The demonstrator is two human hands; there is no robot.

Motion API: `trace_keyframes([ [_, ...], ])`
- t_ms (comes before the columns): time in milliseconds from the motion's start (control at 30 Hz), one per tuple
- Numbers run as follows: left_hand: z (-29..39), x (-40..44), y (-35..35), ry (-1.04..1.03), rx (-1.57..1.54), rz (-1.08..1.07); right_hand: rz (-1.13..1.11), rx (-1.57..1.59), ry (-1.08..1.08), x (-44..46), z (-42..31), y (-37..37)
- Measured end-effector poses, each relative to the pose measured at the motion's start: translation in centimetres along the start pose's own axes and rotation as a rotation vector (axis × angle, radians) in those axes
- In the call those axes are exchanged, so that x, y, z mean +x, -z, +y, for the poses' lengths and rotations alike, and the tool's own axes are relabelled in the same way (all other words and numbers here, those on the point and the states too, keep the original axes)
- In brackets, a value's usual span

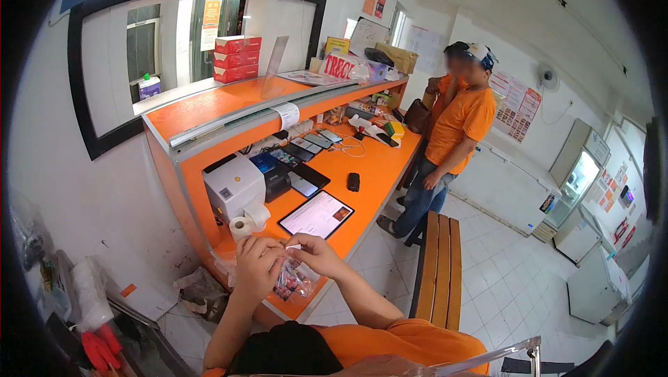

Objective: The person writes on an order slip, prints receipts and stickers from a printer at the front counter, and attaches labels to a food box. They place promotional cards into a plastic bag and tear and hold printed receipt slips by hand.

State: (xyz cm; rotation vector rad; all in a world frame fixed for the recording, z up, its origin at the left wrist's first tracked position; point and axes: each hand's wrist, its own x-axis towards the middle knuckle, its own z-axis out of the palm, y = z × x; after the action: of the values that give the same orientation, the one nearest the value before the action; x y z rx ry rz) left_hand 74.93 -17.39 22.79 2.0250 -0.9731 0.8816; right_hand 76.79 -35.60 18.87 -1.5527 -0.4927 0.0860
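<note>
Both of my hands are raised together over the near end of the orange counter [379,189]. My left hand [259,265] is closed, its fingers curled at the top of a clear plastic bag [295,281]. My right hand [314,254] pinches the same bag near its upper edge, close to the left fingertips. Small reddish and dark items show through the plastic; their kind cannot be made out. Just beyond my hands lies a tablet [317,215] with a lit screen. A white label printer [234,185] stands to its left, with a paper roll [241,226] in front.
Several phones [305,145] and a black device [353,182] lie on the counter. Red boxes [237,59] are stacked on the upper ledge. A person in an orange shirt [459,123] stands at the far end, beside another person. A wooden bench [436,272] runs along the right.
</note>
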Motion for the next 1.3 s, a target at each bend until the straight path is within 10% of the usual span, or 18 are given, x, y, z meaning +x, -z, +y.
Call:
trace_keyframes([
  [1300,-0.5,-0.8,0.7,-0.143,0.150,-0.075,0.028,-0.008,-0.068,0.7,-0.2,-0.6],
])
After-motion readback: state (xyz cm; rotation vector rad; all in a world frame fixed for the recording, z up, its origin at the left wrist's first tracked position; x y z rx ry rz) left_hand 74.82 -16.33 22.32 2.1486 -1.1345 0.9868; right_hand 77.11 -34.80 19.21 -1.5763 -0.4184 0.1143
